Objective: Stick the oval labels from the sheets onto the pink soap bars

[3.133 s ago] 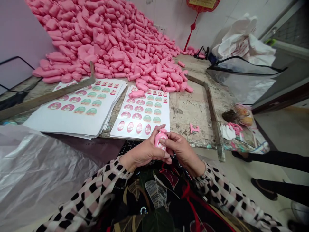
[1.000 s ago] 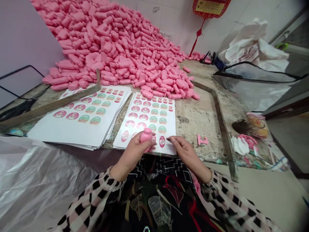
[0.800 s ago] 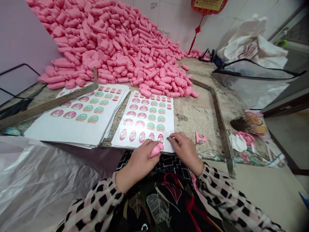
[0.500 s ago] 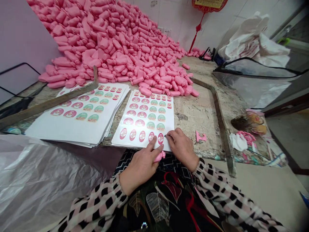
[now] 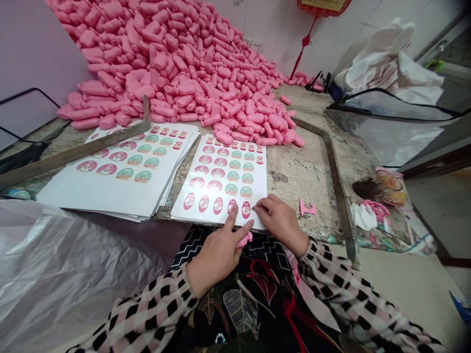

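A sheet of stickers (image 5: 221, 174) lies on top of a thin stack at the table's front edge, printed with pink ovals and pink and green rounded labels. Over its front edge is my left hand (image 5: 219, 252), index and middle fingers spread on the paper beside the last oval sticker (image 5: 246, 210). Under those fingers, the same hand holds a small pink plastic piece (image 5: 245, 239), mostly hidden. My right hand (image 5: 278, 219) rests at the sheet's right edge. Its fingertips pinch a small dark pointed tool (image 5: 254, 209), whose tip is at that oval; most of it is hidden.
Pink plastic pieces (image 5: 176, 73) heap across the back. Another sticker stack (image 5: 99, 193) sits left under a wooden strip (image 5: 73, 152). Right are a second strip (image 5: 336, 181), a pink bit (image 5: 307, 207), a brush (image 5: 368, 187) and a clear bag (image 5: 386, 127).
Both hands stay at the same oval sticker, with only slight finger movement. The whole view has shifted a little.
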Demonstrator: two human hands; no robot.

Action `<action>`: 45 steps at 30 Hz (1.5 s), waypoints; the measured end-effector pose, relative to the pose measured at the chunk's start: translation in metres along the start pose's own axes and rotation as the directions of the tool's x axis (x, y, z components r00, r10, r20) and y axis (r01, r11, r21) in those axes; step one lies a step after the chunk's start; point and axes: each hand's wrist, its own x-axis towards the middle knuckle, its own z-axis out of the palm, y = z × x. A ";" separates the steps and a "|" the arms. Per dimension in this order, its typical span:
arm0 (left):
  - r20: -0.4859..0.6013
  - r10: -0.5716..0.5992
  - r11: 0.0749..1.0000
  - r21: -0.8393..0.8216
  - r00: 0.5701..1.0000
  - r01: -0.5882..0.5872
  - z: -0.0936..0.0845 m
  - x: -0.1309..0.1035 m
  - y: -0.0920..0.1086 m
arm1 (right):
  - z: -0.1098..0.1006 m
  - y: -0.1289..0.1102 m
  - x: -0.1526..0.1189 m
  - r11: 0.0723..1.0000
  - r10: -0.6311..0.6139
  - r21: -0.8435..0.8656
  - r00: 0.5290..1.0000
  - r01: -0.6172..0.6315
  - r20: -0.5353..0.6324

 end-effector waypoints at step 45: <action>0.008 -0.041 0.991 -0.123 0.999 0.042 0.003 0.001 0.002 | -0.025 -0.028 0.004 0.981 0.181 0.099 0.975 -0.169 -0.130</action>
